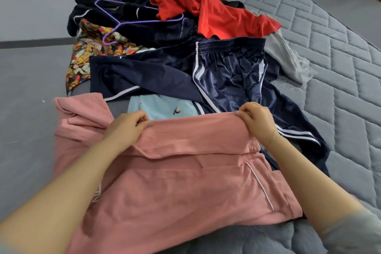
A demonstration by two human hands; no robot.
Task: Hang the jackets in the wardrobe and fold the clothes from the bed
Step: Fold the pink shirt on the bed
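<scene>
Both hands (127, 128) pinch pink garment's (185, 181) fold

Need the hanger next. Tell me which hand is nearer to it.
Left. The left hand grips the pink garment below and slightly right of the purple hanger. The right hand grips the same fold farther right.

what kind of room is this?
Likely a bedroom: a bare quilted grey mattress carries a pile of clothes, with a purple hanger on the pile. Both hands grip a pink garment mid-fold.
</scene>
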